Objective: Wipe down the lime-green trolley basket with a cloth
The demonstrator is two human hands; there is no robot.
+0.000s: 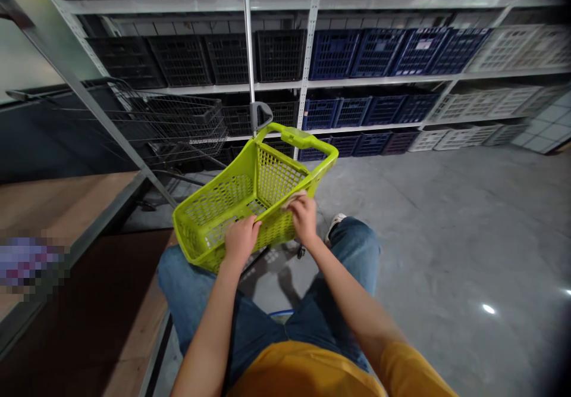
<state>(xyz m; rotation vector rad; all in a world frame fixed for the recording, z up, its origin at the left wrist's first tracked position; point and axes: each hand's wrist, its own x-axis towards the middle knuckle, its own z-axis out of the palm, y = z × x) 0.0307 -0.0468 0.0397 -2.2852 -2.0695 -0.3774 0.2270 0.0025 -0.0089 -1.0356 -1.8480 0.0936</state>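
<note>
A lime-green plastic shopping cart (214, 199) with perforated walls stands between my knees, its handle toward the back right. My left hand (241, 239) is closed over the rim of the cart's near side. Pressed to that same rim, closer to the handle, my right hand (304, 217) grips a small pale cloth (294, 198). Part of the cloth is hidden by my fingers. A grey plastic piece (260, 115) on an upright metal pole sits just behind the handle. One caster wheel (301, 252) shows beneath the basket.
Metal shelving (310, 46) at the back carries black crates (281, 56), navy crates (334, 55) and white crates (504, 49). A dark wire shopping cart (178, 117) stands at the left. Beside my left leg is a wooden bench (138, 331). Grey floor (446, 236) extends to the right.
</note>
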